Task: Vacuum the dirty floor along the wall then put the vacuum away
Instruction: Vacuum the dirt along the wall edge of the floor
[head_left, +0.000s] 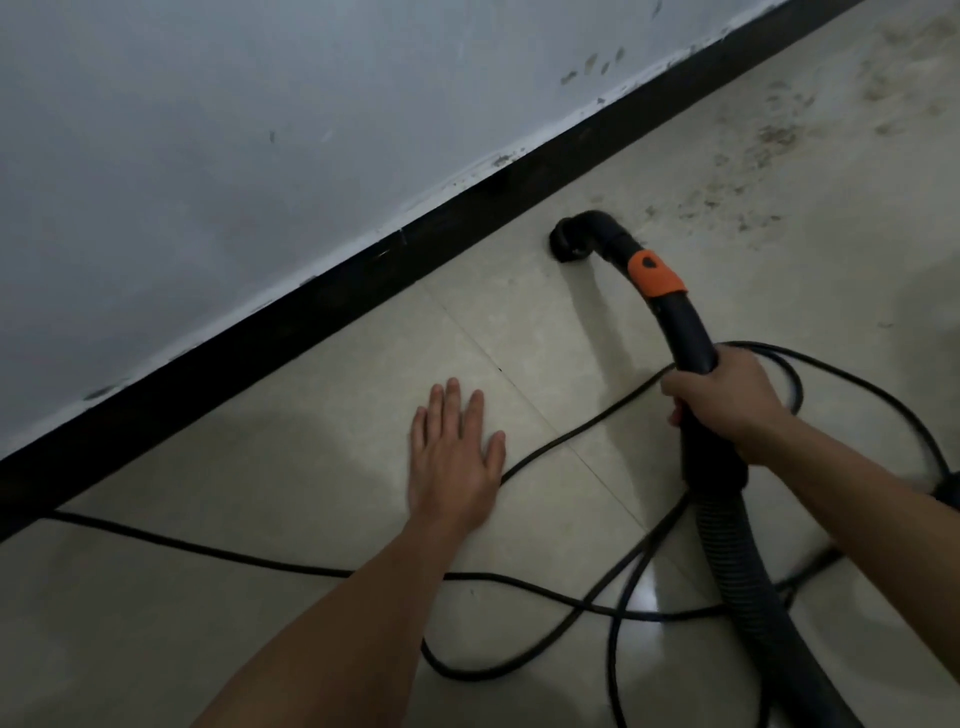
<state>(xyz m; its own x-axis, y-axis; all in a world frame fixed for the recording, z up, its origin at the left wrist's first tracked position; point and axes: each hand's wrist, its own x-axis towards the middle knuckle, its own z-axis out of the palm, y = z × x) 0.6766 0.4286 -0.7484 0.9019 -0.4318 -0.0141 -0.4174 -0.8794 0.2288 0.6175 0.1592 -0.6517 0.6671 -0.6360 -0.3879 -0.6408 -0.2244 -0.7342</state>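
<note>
My right hand (727, 397) grips the black vacuum hose handle (685, 332), which has an orange collar (655, 275). The curved black nozzle (574, 239) sits on the beige tile floor (363, 374) close to the black baseboard (363, 275). A ribbed black hose (748, 582) runs back from the handle toward the lower right. My left hand (454, 457) lies flat on the tile with straight fingers, left of the hose. Brown dirt (779, 140) is scattered on the floor beyond the nozzle at the upper right.
A black power cord (260, 558) snakes across the floor in loops under my arms and behind my right hand. The grey-white wall (260, 130) above the baseboard has scuff marks. A dark object shows at the right edge (950, 491).
</note>
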